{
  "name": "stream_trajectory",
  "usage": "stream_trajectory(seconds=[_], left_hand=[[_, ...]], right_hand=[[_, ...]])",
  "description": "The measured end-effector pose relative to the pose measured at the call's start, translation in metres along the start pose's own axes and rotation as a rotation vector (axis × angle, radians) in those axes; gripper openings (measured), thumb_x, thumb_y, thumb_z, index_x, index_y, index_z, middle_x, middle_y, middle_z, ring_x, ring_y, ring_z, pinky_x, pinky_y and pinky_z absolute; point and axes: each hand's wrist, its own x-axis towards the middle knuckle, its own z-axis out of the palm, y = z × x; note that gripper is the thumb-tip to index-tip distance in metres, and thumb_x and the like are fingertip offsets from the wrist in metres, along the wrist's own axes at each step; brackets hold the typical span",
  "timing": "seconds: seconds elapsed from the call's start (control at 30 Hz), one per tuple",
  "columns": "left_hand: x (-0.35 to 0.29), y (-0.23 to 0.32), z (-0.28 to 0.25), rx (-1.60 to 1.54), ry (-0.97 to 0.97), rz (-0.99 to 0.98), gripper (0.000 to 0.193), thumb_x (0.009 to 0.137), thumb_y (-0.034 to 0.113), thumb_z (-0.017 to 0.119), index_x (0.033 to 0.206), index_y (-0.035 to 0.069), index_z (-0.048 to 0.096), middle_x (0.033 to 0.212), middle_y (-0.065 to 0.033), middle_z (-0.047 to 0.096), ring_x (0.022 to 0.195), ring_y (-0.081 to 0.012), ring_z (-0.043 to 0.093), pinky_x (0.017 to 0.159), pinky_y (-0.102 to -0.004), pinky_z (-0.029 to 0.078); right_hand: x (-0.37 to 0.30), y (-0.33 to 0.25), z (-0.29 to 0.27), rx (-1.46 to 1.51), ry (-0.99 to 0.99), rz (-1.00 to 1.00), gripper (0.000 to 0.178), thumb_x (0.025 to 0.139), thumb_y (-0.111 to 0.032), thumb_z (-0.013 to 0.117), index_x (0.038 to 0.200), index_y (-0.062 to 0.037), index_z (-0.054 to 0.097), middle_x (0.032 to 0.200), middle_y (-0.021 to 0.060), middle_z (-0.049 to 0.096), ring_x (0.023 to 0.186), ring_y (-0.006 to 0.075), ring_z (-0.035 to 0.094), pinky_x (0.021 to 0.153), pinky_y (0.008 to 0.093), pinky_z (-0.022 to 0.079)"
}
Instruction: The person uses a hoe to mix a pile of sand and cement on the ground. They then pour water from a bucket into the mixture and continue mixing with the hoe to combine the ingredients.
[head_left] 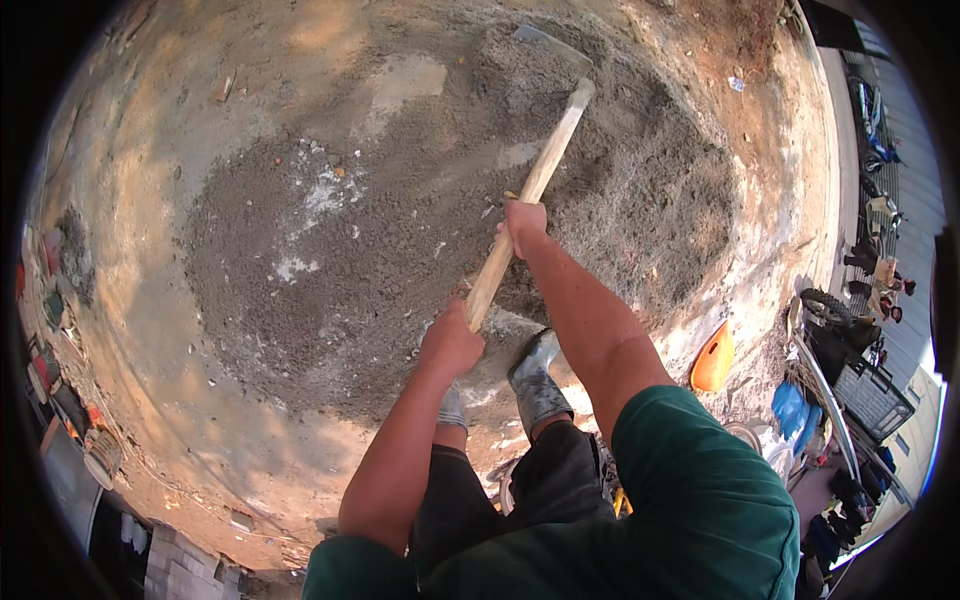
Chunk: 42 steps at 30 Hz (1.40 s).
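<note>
A hoe with a thick pale wooden handle (555, 150) slants across the middle, and I hold it in both hands. My left hand (451, 338) is closed round the lower end of the handle, nearest my body. Higher up, my right hand (522, 226) wraps round the handle near its midpoint. At the far end the metal blade (550, 46) rests against the heaped grey mix (660, 190), partly hidden by it. White powdery patches (325, 195) show in the grey, crumbly material on the left.
My grey boot (538, 385) stands at the near edge of the mix. An orange rounded object (712, 358) lies to the right, with a blue plastic bag (795, 412) beyond it. A wheel (826, 307), a crate (872, 395) and clutter line the right side. Grey blocks (180, 568) sit at lower left.
</note>
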Motion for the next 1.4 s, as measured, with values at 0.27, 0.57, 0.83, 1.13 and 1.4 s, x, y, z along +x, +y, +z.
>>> stream_trajectory(seconds=[0.27, 0.57, 0.83, 1.13, 1.4], left_hand=[[-0.215, -0.1, -0.027, 0.12, 0.029, -0.259, 0.042, 0.078, 0.014, 0.066, 0.114, 0.003, 0.048, 0.094, -0.0289, 0.067, 0.093, -0.0465, 0.066, 0.081, -0.0541, 0.052], [-0.534, -0.128, 0.093, -0.17, 0.203, -0.469, 0.037, 0.077, 0.01, 0.067, 0.104, -0.002, 0.046, 0.084, -0.0338, 0.065, 0.083, -0.051, 0.066, 0.071, -0.053, 0.055], [-0.216, -0.064, 0.031, -0.194, 0.38, -0.175, 0.04, 0.078, 0.015, 0.067, 0.11, 0.004, 0.047, 0.085, -0.0289, 0.067, 0.084, -0.0495, 0.066, 0.076, -0.0569, 0.053], [-0.143, -0.03, -0.035, -0.177, 0.115, -0.142, 0.042, 0.081, 0.012, 0.064, 0.119, 0.0, 0.051, 0.105, -0.0249, 0.068, 0.099, -0.0425, 0.067, 0.085, -0.0498, 0.053], [-0.467, -0.1, 0.021, -0.193, 0.071, -0.457, 0.039, 0.079, 0.016, 0.067, 0.11, 0.001, 0.048, 0.089, -0.0281, 0.067, 0.09, -0.046, 0.067, 0.079, -0.0529, 0.053]], right_hand=[[-0.207, 0.135, 0.044, 0.048, -0.215, 0.322, 0.036, 0.086, -0.01, 0.061, 0.113, -0.0048, 0.039, 0.085, 0.0141, 0.052, 0.054, 0.0233, 0.057, 0.045, 0.0413, 0.054], [-0.468, 0.208, -0.069, -0.215, -0.917, 0.308, 0.07, 0.074, -0.004, 0.071, 0.132, -0.002, 0.032, 0.092, 0.0109, 0.055, 0.069, 0.0238, 0.067, 0.053, 0.0385, 0.056], [-0.248, 0.025, 0.01, 0.147, -0.629, -0.05, 0.046, 0.084, 0.003, 0.058, 0.118, -0.0095, 0.03, 0.087, 0.0113, 0.05, 0.06, 0.0189, 0.057, 0.052, 0.0357, 0.056], [-0.139, 0.033, 0.039, -0.137, -0.422, 0.181, 0.011, 0.089, -0.009, 0.055, 0.095, -0.0026, 0.048, 0.075, 0.0091, 0.048, 0.061, 0.021, 0.053, 0.057, 0.0388, 0.053], [-0.305, 0.169, -0.009, 0.239, -0.756, 0.655, 0.023, 0.087, -0.009, 0.066, 0.103, -0.0058, 0.05, 0.086, 0.0116, 0.056, 0.079, 0.0277, 0.06, 0.076, 0.0505, 0.056]])
